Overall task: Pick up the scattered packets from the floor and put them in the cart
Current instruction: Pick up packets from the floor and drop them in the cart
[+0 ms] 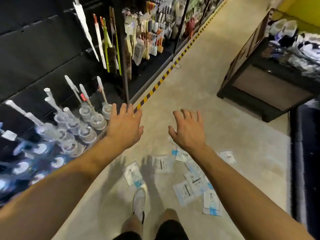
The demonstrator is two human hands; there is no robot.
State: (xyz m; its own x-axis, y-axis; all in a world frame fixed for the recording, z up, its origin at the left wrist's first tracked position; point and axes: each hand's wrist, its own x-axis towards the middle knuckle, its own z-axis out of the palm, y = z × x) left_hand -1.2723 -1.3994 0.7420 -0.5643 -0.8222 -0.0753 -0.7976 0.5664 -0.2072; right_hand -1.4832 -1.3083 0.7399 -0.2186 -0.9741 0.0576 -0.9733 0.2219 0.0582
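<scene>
Packets (162, 164) lie scattered on the beige floor (216, 104), low in the middle of the aisle and a little to the right, just in front of the person; none of them is in a hand. At the far left a black shelf (34, 49) carries toilet brushes (86, 118) that stand upright in clear holders. Farther along it, many hanging brushes (147, 40) fill the rack in rows. The left hand (124, 125) is held out in the air, palm down, its fingers straight and spread, and it holds nothing. A yellow and black striped tape (155, 87) runs on the floor along the foot of the shelf. Lower down, a white shoe (139, 203) stands on the floor, just beside the leftmost packet (131, 174). The right hand (188, 130) is also held out, palm down, fingers spread and a little bent, and it is empty; its forearm crosses in front of several packets. To the right of the shoe some packets overlap each other, and a lone packet (226, 155) lies apart from them. At the right stands a dark display stand (259, 75) with blurred goods on top, and a dark mat (304, 153) lies beside it.
</scene>
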